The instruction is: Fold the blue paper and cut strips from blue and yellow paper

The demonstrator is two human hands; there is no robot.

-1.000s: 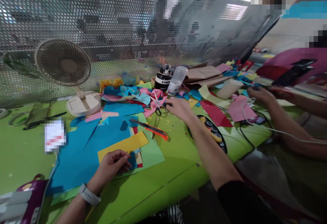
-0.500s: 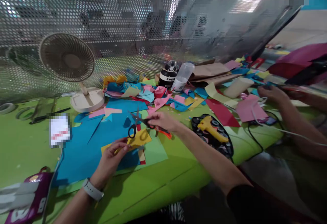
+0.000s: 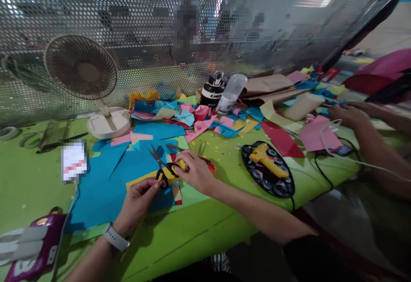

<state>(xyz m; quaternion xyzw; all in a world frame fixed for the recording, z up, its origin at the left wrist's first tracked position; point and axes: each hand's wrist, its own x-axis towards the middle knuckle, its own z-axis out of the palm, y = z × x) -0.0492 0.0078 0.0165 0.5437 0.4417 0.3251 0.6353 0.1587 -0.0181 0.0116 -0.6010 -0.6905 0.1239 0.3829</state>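
My left hand, with a white watch on its wrist, pinches a piece of yellow paper. A narrow yellow strip hangs below that hand. My right hand is closed at one handle of black-handled scissors, and a bit of yellow shows at its fingertips. The scissors' blades are spread and point away, up and left. Their other handle loop is right at my left fingertips. Blue paper sheets lie beneath. Behind my right hand lies a second pair of scissors with orange on its handles, partly hidden.
A yellow glue gun rests on a black tray to the right. Paper scraps, a black bottle and a clear bottle stand behind. A fan and phone are left. Another person's hands work at right.
My right hand has moved left and down, bringing the scissors in close to my left hand. The scissors now lie over the yellow paper. My left hand has barely moved.
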